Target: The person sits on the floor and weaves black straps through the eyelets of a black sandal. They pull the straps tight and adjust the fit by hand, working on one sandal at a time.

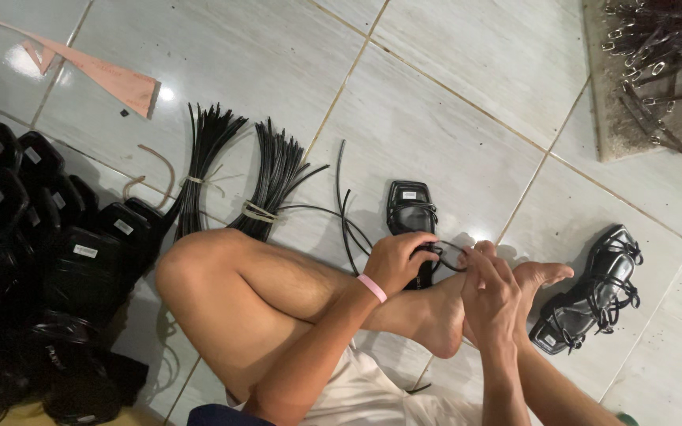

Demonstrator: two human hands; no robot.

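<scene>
Leftmost, a heap of black glossy sandal soles lies on the pale grey tiled floor, with two tied bundles of thin black cords just beside it. Past the person's bent bare knee, the left hand, a pink band on its wrist, has its fingers curled shut on a black square-toed sandal standing on the tiles. The right hand pinches a thin black strap near that sandal. Further right lies a finished black strappy sandal.
</scene>
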